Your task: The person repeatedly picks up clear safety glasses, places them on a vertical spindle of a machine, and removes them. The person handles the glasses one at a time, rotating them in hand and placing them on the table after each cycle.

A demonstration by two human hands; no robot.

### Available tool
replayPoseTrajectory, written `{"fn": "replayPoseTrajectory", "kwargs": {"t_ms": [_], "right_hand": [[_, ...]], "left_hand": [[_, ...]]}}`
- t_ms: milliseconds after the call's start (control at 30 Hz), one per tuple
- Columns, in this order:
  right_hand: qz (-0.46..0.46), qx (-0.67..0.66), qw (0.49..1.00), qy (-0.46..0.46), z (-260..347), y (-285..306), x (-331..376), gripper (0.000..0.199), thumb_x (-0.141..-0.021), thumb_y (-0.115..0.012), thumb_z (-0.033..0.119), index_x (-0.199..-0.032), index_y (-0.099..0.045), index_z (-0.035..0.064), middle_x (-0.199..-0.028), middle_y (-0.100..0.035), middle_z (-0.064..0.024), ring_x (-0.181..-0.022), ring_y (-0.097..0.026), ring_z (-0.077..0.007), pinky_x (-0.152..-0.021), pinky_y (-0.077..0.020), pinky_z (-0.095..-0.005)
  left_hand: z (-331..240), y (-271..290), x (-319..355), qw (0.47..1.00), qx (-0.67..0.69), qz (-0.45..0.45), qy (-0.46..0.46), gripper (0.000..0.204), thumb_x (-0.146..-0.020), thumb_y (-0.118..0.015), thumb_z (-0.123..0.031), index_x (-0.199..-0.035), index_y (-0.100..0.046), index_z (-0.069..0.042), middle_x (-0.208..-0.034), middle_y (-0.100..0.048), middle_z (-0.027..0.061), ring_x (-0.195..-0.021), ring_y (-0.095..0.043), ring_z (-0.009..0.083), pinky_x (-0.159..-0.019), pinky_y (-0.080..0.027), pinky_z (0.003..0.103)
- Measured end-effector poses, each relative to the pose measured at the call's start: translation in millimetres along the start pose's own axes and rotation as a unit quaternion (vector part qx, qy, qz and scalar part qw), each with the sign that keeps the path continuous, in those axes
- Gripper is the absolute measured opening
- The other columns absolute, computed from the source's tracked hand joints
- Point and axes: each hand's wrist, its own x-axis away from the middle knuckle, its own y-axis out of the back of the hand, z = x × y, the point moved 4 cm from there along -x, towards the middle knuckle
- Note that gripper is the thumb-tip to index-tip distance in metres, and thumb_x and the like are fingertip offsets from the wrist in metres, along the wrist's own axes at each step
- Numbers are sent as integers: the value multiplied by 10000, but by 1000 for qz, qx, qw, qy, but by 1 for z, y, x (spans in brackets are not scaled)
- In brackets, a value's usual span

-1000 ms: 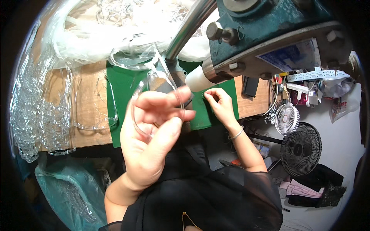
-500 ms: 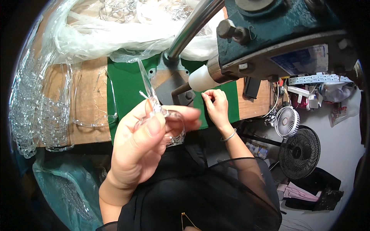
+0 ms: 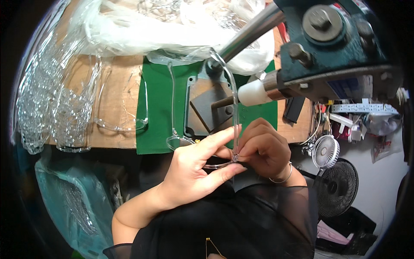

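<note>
A pair of clear eyeglasses (image 3: pixel 236 110) is held in front of me, both temples pointing away over the bench. My left hand (image 3: pixel 189 170) is closed around the front of the glasses, thumb and fingers at the right hinge corner. At that same corner, my right hand (image 3: pixel 267 149) pinches its fingertips together. Whether a small part sits between them is hidden. Just beyond the hands stands a green press, its white sleeve (image 3: pixel 251 94) close to the right temple. Under it lies a metal base plate (image 3: pixel 196 93) on a green mat (image 3: pixel 157 103).
Another clear frame (image 3: pixel 118 127) lies left of the mat, beside a heap of clear frames (image 3: pixel 56 103). A plastic bag (image 3: pixel 142 39) covers the back. A teal bag (image 3: pixel 71 203) hangs lower left. Right are a black box (image 3: pixel 295 108), a white fan (image 3: pixel 325 152) and a black fan (image 3: pixel 334 187).
My left hand has moved right and turned the glasses so their temples point away. My right hand has left the mat and come to the hinge. The view has shifted.
</note>
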Motion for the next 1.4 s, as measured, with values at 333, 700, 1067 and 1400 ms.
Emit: {"fn": "replayPoseTrajectory", "kwargs": {"t_ms": [333, 700, 1067, 1400], "right_hand": [[22, -17, 1000, -3, -2, 3, -2, 132, -690, -730, 106, -775, -635, 74, -775, -633, -23, -698, -555, -196, -625, -465, -282], [17, -102, 994, -24, -11, 0, -1, 146, -680, -742, 86, -778, -635, 69, -759, -617, -30, -700, -553, -185, -631, -458, -279], [14, -158, 987, -26, -12, -3, -2, 170, -666, -748, 54, -785, -627, 62, -731, -604, -45, -685, -555, -179, -611, -440, -276], [-369, -55, 889, 264, 112, 141, -65, 469, -902, -406, 428, -1144, -428, 27, -1107, -490, -147, -1004, -475, -243, -922, -384, -374]], "left_hand": [[8, 2, 1, 999, 21, 31, 40, 607, -714, -722, -28, -1255, -455, 38, -834, -654, 57, -760, -569, 64, -743, -438, 211], [8, 3, 0, 999, 6, 42, 26, 637, -710, -733, -47, -1270, -440, 35, -801, -657, 51, -764, -570, 56, -735, -434, 205], [8, 3, 2, 999, -3, 50, 10, 644, -718, -727, -52, -1276, -422, 48, -927, -647, 94, -831, -599, 102, -777, -437, 219], [-9, -10, -56, 992, -46, -93, -70, 514, -767, -695, -138, -1210, -446, -63, -1139, -436, 119, -991, -498, 213, -751, -479, 316]]}}
